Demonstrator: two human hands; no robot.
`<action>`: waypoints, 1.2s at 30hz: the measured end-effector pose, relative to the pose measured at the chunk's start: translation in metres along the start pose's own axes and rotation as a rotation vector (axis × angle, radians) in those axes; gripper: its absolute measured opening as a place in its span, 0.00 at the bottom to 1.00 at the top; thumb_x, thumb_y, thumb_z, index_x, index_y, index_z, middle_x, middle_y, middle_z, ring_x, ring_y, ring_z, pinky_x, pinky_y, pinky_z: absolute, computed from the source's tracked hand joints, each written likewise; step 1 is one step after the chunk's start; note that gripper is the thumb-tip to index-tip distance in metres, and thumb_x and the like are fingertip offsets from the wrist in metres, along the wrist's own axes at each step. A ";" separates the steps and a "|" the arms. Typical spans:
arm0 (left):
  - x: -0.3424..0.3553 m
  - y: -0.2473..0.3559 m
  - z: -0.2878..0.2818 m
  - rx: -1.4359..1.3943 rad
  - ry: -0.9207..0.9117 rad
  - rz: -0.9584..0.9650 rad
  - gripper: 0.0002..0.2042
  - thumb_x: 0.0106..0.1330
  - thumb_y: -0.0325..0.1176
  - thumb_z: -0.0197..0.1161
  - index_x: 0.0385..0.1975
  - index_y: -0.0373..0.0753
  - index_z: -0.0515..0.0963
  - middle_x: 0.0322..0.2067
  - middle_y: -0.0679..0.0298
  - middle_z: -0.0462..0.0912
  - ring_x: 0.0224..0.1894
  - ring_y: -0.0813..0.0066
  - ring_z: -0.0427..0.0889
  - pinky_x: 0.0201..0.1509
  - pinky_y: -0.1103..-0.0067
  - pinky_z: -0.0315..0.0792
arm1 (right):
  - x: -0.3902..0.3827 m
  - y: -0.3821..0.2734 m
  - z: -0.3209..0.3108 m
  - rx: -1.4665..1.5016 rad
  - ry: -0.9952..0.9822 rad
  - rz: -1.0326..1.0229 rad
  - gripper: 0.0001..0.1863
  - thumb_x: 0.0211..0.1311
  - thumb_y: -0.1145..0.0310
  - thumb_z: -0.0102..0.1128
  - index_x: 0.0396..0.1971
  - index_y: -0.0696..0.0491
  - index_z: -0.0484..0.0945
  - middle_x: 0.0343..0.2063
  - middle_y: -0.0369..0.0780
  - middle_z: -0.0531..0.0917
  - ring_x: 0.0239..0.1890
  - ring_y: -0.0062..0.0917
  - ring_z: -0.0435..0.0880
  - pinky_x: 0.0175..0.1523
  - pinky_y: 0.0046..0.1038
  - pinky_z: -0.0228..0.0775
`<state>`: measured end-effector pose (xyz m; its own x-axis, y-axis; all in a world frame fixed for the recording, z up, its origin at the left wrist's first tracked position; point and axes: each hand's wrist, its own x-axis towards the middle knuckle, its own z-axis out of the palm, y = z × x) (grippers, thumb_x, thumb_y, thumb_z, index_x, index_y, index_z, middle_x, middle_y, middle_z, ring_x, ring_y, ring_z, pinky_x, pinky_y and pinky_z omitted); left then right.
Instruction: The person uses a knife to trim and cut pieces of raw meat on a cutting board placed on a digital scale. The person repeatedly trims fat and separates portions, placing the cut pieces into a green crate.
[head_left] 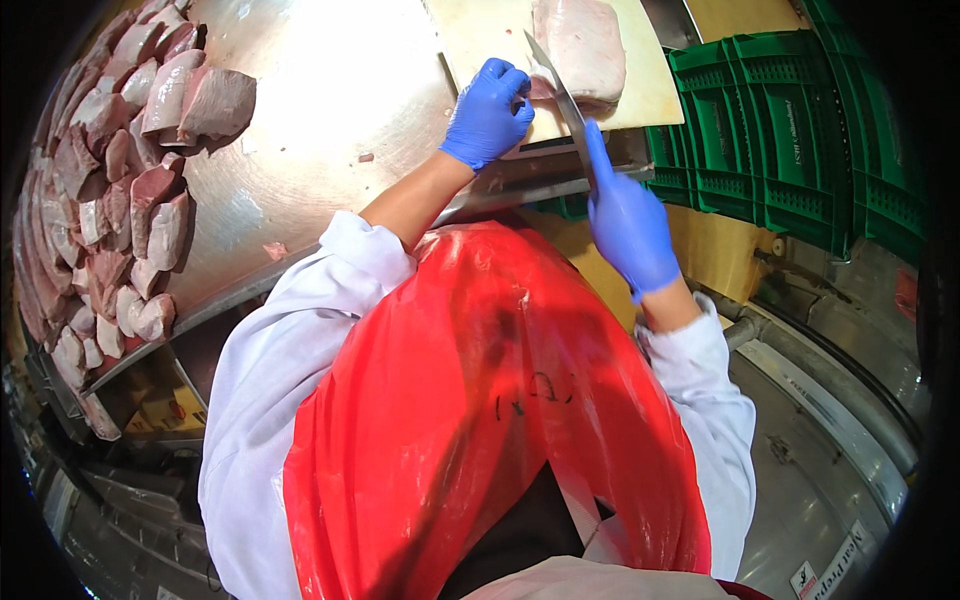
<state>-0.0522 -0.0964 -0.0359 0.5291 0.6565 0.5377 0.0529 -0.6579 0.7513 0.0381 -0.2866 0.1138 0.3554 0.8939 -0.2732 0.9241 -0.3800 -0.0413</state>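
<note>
A pale slab of meat [588, 45] lies on a cream cutting board [655, 95] at the far side of the steel table. My right hand [632, 228], in a blue glove, is closed round the handle of a knife [567, 103], index finger stretched along it. The blade slants away to the left across the slab's near left edge. My left hand [490, 115], also blue-gloved, is curled closed on the board's left part, just left of the blade. A small reddish edge of meat shows beside its fingertips; what they pinch is hidden.
Many cut meat pieces [130, 190] are heaped along the left of the steel table [240, 215]. Small scraps lie on its surface. Green plastic crates [760, 140] stand to the right of the board. A metal rail [830, 400] runs at the lower right.
</note>
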 end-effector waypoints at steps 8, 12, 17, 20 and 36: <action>0.003 0.000 -0.003 -0.036 -0.043 0.020 0.06 0.55 0.24 0.65 0.32 0.37 0.77 0.35 0.56 0.77 0.35 0.56 0.81 0.38 0.67 0.78 | 0.058 -0.001 0.014 -0.005 0.150 -0.103 0.46 0.59 0.77 0.53 0.79 0.45 0.49 0.28 0.50 0.85 0.28 0.47 0.85 0.33 0.48 0.77; 0.004 -0.004 -0.005 -0.013 -0.056 0.027 0.06 0.55 0.24 0.65 0.32 0.38 0.77 0.35 0.56 0.77 0.34 0.57 0.82 0.37 0.68 0.78 | 0.052 0.010 0.000 -0.122 0.018 -0.148 0.47 0.58 0.78 0.53 0.79 0.43 0.50 0.29 0.49 0.84 0.29 0.46 0.85 0.34 0.47 0.77; 0.002 -0.004 -0.019 0.010 0.002 -0.004 0.06 0.55 0.24 0.65 0.32 0.38 0.77 0.35 0.57 0.77 0.33 0.56 0.82 0.37 0.70 0.79 | -0.021 0.097 -0.022 -0.362 -0.194 -0.186 0.51 0.55 0.81 0.53 0.79 0.38 0.49 0.30 0.48 0.83 0.27 0.46 0.84 0.31 0.45 0.75; 0.000 -0.013 -0.032 0.023 0.036 -0.092 0.07 0.56 0.23 0.63 0.34 0.36 0.78 0.37 0.58 0.79 0.38 0.61 0.85 0.42 0.72 0.79 | -0.044 0.162 -0.028 -0.500 -0.264 -0.226 0.50 0.57 0.82 0.54 0.79 0.37 0.48 0.33 0.50 0.83 0.27 0.47 0.83 0.31 0.43 0.76; 0.109 0.027 0.035 -0.977 0.281 -0.947 0.15 0.77 0.30 0.49 0.54 0.31 0.78 0.50 0.51 0.83 0.52 0.63 0.83 0.62 0.69 0.76 | 0.152 0.089 0.066 2.128 0.374 -0.109 0.18 0.68 0.81 0.54 0.55 0.55 0.63 0.35 0.41 0.78 0.26 0.24 0.82 0.25 0.24 0.77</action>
<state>0.0366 -0.0553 0.0295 0.4327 0.8305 -0.3507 -0.3773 0.5201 0.7663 0.1651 -0.2003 0.0052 0.5751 0.8161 -0.0566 -0.4766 0.2780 -0.8340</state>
